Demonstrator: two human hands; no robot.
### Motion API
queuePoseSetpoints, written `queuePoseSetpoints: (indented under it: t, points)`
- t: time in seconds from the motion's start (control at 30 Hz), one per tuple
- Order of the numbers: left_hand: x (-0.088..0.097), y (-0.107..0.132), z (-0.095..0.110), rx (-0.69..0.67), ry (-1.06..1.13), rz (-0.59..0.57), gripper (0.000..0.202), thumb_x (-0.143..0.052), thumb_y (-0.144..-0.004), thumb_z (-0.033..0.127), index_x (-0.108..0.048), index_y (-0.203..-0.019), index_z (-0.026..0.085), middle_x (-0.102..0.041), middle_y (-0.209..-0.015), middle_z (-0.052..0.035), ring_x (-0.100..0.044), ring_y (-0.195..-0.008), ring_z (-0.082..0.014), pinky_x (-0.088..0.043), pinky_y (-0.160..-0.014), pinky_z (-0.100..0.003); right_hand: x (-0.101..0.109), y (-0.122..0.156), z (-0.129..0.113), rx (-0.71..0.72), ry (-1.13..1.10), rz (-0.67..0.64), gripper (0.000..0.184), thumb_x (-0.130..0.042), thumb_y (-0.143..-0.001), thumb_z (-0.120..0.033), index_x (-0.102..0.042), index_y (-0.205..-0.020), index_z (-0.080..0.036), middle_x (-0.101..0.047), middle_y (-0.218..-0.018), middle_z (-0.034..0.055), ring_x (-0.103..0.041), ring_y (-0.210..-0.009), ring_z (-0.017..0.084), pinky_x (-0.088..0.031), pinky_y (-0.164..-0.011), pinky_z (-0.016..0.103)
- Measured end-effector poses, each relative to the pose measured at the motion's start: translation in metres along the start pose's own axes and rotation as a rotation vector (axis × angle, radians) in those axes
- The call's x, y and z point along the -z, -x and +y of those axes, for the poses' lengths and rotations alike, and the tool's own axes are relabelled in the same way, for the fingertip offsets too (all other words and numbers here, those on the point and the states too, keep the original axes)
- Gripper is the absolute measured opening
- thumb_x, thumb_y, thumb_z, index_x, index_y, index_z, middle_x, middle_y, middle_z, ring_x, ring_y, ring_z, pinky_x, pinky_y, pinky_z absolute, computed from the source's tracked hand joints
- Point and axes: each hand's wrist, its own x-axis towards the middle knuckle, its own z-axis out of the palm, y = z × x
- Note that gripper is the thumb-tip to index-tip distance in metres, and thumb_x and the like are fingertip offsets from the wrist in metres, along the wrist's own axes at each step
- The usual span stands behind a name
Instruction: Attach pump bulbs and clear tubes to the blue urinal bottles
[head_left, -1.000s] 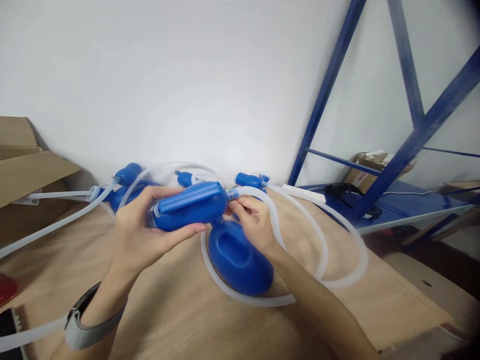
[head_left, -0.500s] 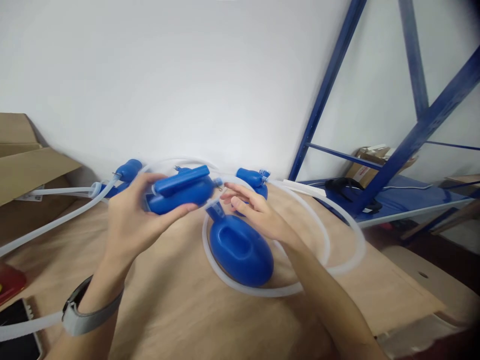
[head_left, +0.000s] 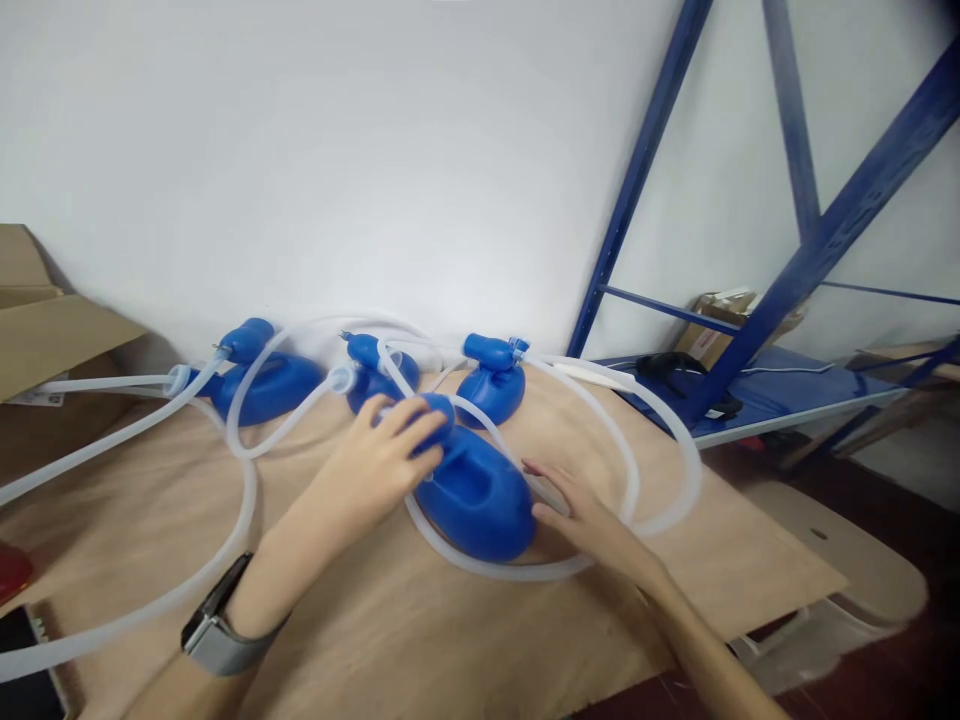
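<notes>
A blue plastic bottle point(head_left: 480, 500) with a sunken grip in its side lies on the brown-covered table. My left hand point(head_left: 386, 455) is closed around a smaller rounded blue piece point(head_left: 441, 412) at the bottle's upper left end, over its neck. The fingers hide most of that piece, so I cannot tell whether it is joined to the bottle. Just right of the bottle, my right hand point(head_left: 581, 510) is open, thumb and fingers apart, with the thumb tip close to the bottle's side. A translucent white hose point(head_left: 517, 572) curves round the bottle's near side.
Similar blue bottles with rounded tops point(head_left: 274, 385), point(head_left: 491, 390) stand along the wall, with hoses looping among them. A cardboard box point(head_left: 67, 340) is at the left, a dark phone-like device point(head_left: 30, 665) below it. A blue metal shelf point(head_left: 780, 385) and a stool point(head_left: 840, 550) are at the right.
My left hand has brought the blue piece down and right to the bottle's neck end. My right hand has moved from above the neck to the bottle's right side.
</notes>
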Motion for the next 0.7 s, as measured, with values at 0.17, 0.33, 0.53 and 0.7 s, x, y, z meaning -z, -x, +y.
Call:
queuePoseSetpoints:
  t: [0.17, 0.33, 0.53, 0.7]
  points:
    - [-0.028, 0.017, 0.029, -0.214, -0.097, 0.09, 0.027, -0.056, -0.103, 0.015, -0.078, -0.089, 0.019, -0.077, -0.12, -0.0059, -0.057, -0.121, -0.0247, -0.046, -0.105, -0.048, -0.03, -0.02, -0.012, 0.18, -0.071, 0.058, 0.08, -0.072, -0.09, -0.063, -0.047, -0.159, -0.029, -0.045, -0.167, 0.0118, -0.043, -0.154, 0.037, -0.035, -0.128, 0.06]
    - [-0.048, 0.027, 0.035, -0.308, -0.175, 0.098, 0.026, -0.055, -0.1, 0.013, -0.081, -0.099, 0.017, -0.078, -0.113, -0.0088, -0.057, -0.122, -0.0217, -0.05, -0.104, -0.039, -0.048, -0.03, -0.014, 0.192, -0.071, 0.189, 0.074, -0.083, -0.081, -0.06, -0.062, -0.142, -0.026, -0.054, -0.16, 0.0148, -0.05, -0.149, 0.04, -0.036, -0.125, 0.064]
    - [-0.08, 0.008, 0.023, -0.332, -0.125, 0.189, 0.019, -0.059, -0.1, 0.012, -0.077, -0.099, 0.02, -0.078, -0.117, -0.0049, -0.061, -0.119, -0.0183, -0.046, -0.11, -0.036, -0.058, -0.017, -0.017, 0.099, -0.219, 0.16, 0.073, -0.085, -0.079, -0.058, -0.061, -0.142, -0.028, -0.058, -0.155, 0.0132, -0.058, -0.141, 0.037, -0.047, -0.12, 0.059]
    - [-0.067, 0.004, 0.03, -0.16, 0.156, -0.038, 0.025, -0.061, -0.098, 0.021, -0.072, -0.121, 0.021, -0.065, -0.148, -0.0113, -0.049, -0.144, -0.0302, -0.029, -0.125, -0.058, -0.06, -0.02, -0.016, 0.051, -0.209, 0.163, 0.076, -0.086, -0.076, -0.058, -0.061, -0.14, -0.026, -0.057, -0.155, 0.0147, -0.055, -0.143, 0.038, -0.043, -0.122, 0.06]
